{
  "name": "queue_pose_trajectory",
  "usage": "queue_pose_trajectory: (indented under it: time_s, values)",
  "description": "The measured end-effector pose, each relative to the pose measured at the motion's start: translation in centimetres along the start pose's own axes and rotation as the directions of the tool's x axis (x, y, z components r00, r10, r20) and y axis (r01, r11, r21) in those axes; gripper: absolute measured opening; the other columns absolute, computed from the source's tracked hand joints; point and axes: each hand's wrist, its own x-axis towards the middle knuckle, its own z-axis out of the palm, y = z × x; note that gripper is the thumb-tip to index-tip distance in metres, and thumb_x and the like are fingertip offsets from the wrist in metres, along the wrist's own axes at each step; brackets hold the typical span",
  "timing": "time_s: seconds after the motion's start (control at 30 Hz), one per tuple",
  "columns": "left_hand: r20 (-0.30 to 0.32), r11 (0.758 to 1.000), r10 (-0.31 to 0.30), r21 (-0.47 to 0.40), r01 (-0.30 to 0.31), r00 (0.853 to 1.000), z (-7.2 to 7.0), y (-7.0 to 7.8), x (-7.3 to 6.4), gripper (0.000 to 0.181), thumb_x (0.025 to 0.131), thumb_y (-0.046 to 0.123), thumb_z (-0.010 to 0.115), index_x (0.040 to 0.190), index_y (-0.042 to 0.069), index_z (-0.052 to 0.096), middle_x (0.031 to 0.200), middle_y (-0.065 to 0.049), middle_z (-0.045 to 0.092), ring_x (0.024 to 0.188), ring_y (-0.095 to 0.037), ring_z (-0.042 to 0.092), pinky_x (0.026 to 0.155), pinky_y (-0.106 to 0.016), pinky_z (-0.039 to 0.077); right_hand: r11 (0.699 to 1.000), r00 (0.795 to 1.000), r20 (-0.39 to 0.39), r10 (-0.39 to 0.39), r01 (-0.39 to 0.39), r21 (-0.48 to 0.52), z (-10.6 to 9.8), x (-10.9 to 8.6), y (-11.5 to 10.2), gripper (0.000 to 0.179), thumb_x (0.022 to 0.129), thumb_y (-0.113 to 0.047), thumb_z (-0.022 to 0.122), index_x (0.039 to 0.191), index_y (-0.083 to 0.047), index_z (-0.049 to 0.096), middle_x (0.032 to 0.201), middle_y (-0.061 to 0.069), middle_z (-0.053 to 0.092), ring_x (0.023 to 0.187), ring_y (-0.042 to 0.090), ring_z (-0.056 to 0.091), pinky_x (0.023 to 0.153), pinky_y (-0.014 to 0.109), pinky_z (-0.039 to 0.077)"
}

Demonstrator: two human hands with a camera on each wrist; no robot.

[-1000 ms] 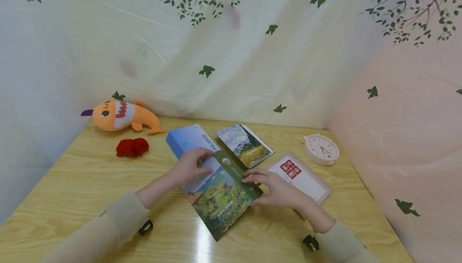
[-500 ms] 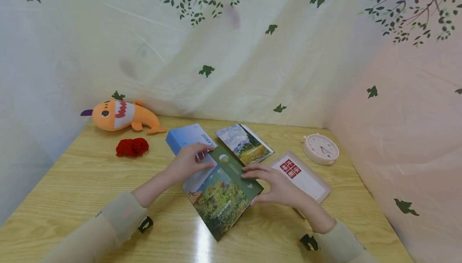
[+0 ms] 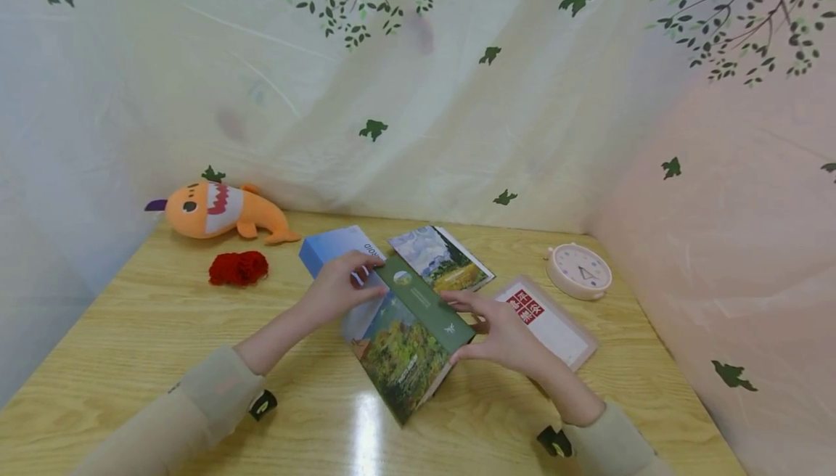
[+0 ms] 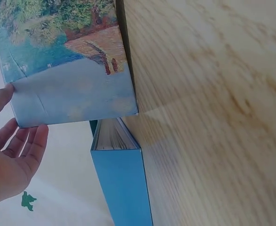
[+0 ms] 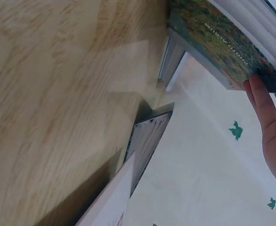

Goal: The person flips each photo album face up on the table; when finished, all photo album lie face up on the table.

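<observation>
A thick book [image 3: 406, 349] with a garden painting on its cover and a green spine is held tilted, spine side up, over the table. My left hand [image 3: 342, 291] grips its far left corner; in the left wrist view the thumb of the left hand [image 4: 8, 160] lies on the cover edge and the fingers curl under the end. My right hand [image 3: 503, 334] holds the near right end of the spine; the right wrist view shows the right hand [image 5: 270, 127] with fingertips on the cover. Partly hidden beneath is a blue "Polaroid" book [image 3: 336, 244].
Behind lies another painting-covered book [image 3: 437, 255]. At right are a pale framed card [image 3: 555, 331] with red characters and a pink round clock [image 3: 579, 271]. An orange plush shark [image 3: 225, 211] and red yarn [image 3: 238, 268] sit at left on the wooden table [image 3: 163, 331].
The painted book has tilted more steeply, its green spine turning further into view and its lower corner shifting slightly right and up. Both hands have stayed on it.
</observation>
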Motion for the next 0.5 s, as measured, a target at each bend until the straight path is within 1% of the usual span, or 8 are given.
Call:
queue_pose_trajectory:
  time_s: [0.2, 0.37, 0.5]
  values:
    - [-0.031, 0.999, 0.013, -0.029, -0.014, 0.999, -0.22, 0.28, -0.02, 0.042, 0.078, 0.023, 0.078, 0.116, 0.009, 0.066, 0.098, -0.002, 0.063, 0.083, -0.015, 0.060, 0.069, -0.025, 0.055, 1.000, 1.000, -0.020, -0.007, 0.006, -0.018, -0.06, -0.04, -0.74, 0.083, 0.063, -0.030, 0.086, 0.136, -0.017, 0.050, 0.134, 0.006, 0.055, 0.117, 0.025, 0.057, 0.077, 0.025, 0.055]
    - [-0.042, 0.998, 0.019, -0.064, -0.022, 0.999, -0.29, 0.46, 0.05, 0.046, 0.077, 0.021, 0.079, 0.119, 0.009, 0.064, 0.098, -0.003, 0.062, 0.084, -0.016, 0.061, 0.071, -0.029, 0.056, 0.999, 1.000, -0.016, -0.012, 0.012, 0.036, -0.11, 0.00, -0.97, 0.082, 0.063, -0.026, 0.087, 0.136, -0.020, 0.049, 0.133, 0.008, 0.054, 0.116, 0.028, 0.058, 0.071, 0.028, 0.057]
    - [-0.044, 0.995, 0.018, -0.093, -0.022, 0.999, -0.32, 0.63, 0.17, 0.051, 0.076, 0.019, 0.079, 0.123, 0.010, 0.061, 0.101, -0.005, 0.062, 0.086, -0.017, 0.062, 0.073, -0.029, 0.056, 0.996, 0.999, -0.013, -0.047, 0.048, 0.069, -0.12, 0.05, -1.10, 0.083, 0.063, -0.022, 0.087, 0.136, -0.018, 0.049, 0.134, 0.009, 0.053, 0.114, 0.029, 0.058, 0.069, 0.030, 0.057]
